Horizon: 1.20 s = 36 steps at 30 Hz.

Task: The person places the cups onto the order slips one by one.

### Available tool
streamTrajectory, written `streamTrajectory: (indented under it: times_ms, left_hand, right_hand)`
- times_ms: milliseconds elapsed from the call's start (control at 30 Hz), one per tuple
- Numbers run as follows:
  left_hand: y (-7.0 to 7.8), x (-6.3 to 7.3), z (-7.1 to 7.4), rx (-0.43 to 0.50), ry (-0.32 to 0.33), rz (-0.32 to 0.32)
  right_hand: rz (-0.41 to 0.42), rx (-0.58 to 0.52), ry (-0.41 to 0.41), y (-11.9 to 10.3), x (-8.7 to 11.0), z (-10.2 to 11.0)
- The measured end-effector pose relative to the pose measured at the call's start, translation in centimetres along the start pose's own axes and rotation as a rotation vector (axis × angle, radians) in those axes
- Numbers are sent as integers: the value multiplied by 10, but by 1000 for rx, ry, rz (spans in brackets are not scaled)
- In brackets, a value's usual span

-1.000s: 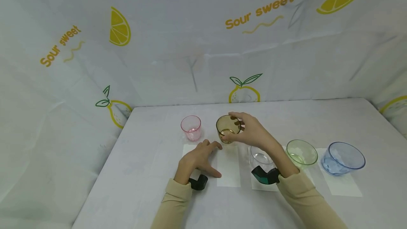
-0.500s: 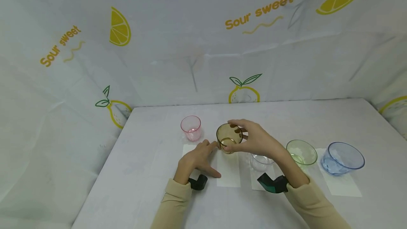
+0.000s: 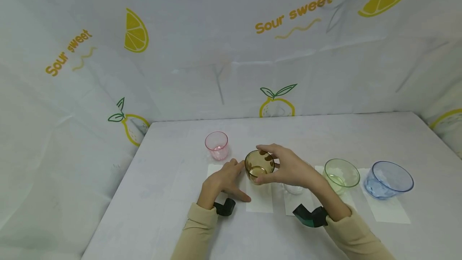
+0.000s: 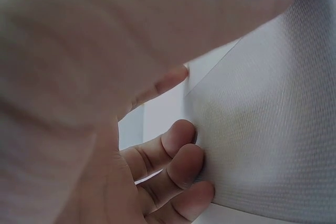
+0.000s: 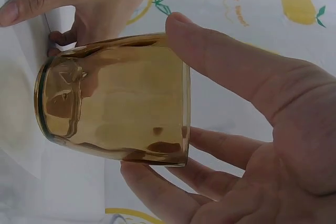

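An amber glass point(image 3: 259, 167) is in my right hand point(image 3: 290, 167), thumb on the near side and fingers on the far side by the rim. In the right wrist view the amber glass point(image 5: 115, 100) has its base close to the white surface; whether it touches I cannot tell. Below it lies a white paper strip point(image 3: 261, 202). My left hand point(image 3: 224, 179) rests beside that strip, thumb and fingers spread and slightly bent. Its fingertips point(image 4: 184, 161) touch a white textured surface in the left wrist view. The left hand partly covers another paper strip point(image 3: 213, 168).
A pink glass point(image 3: 217, 146) stands behind the left hand. To the right, a clear glass point(image 3: 293, 189), partly hidden by my right hand, a green glass point(image 3: 342, 173) and a blue glass point(image 3: 388, 180) stand on paper strips. A printed cloth point(image 3: 202, 59) hangs behind the table.
My right hand has brought the amber glass nearer to me, from behind the paper strip to over its far end. The left hand has stayed where it was.
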<state>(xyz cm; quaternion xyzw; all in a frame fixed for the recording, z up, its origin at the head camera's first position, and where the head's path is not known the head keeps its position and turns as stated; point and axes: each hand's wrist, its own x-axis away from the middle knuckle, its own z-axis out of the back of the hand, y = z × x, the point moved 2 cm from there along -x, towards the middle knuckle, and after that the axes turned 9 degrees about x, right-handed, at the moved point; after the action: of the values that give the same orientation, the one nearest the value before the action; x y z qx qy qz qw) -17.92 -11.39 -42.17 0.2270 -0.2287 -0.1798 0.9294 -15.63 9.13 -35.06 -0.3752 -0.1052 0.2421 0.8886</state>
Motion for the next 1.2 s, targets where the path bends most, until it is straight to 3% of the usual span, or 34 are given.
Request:
streamTrajectory:
  times_ms: [367,933,1200]
  left_hand:
    - [1,1,1,0,-8,-16]
    - [-1,0,0,12,-3,-9]
    - [-2,0,0,23,-3,-14]
  right_hand:
    - [39,99,-37,1,-3,-9]
    - [23,99,-57,5,-6,-16]
    - [0,151,-40,3,-7,-18]
